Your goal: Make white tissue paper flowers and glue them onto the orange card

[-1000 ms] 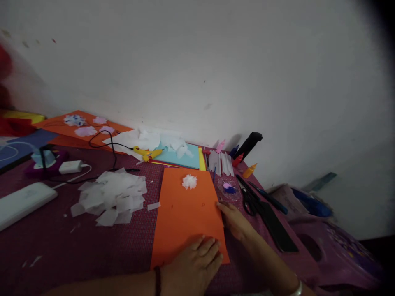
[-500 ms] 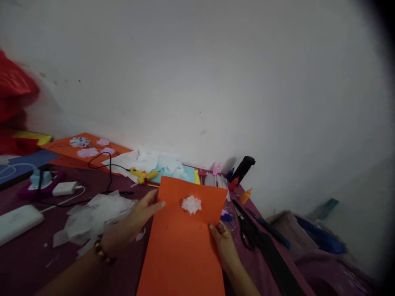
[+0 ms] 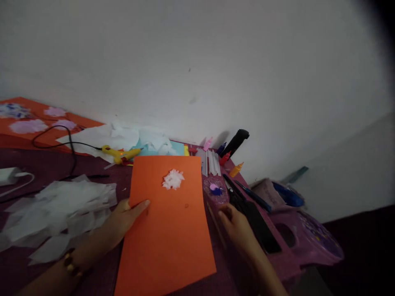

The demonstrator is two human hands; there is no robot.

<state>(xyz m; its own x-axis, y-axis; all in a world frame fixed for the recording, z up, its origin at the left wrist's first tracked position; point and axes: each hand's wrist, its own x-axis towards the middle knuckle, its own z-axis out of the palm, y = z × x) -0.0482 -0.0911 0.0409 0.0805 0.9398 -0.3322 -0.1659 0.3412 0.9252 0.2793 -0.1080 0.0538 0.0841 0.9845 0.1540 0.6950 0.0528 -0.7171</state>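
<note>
My left hand (image 3: 128,216) grips the left edge of an orange sheet of paper (image 3: 169,242), thumb on top and fingers underneath. A white crumpled-paper flower (image 3: 173,179) sits on the upper part of this sheet. Off to the right, my right hand (image 3: 233,222) is free of the sheet, its fingers loosely curved and apart with nothing seen in them. Beside it lies a thin stick, perhaps a brush (image 3: 216,225). A small palette with pink and dark blue paint (image 3: 216,189) is just beyond that hand.
Cut white tissue pieces (image 3: 61,209) lie left. A yellow glue gun (image 3: 121,154) with a black cord rests behind the sheet. Small paint bottles (image 3: 236,169), scissors (image 3: 233,195) and a long black object (image 3: 261,228) line the right. A pink stool (image 3: 308,242) stands beyond the table edge.
My right hand has let go of the orange sheet and moved off to its right. The sheet now lies flatter, with my left hand still on it. The view has shifted right.
</note>
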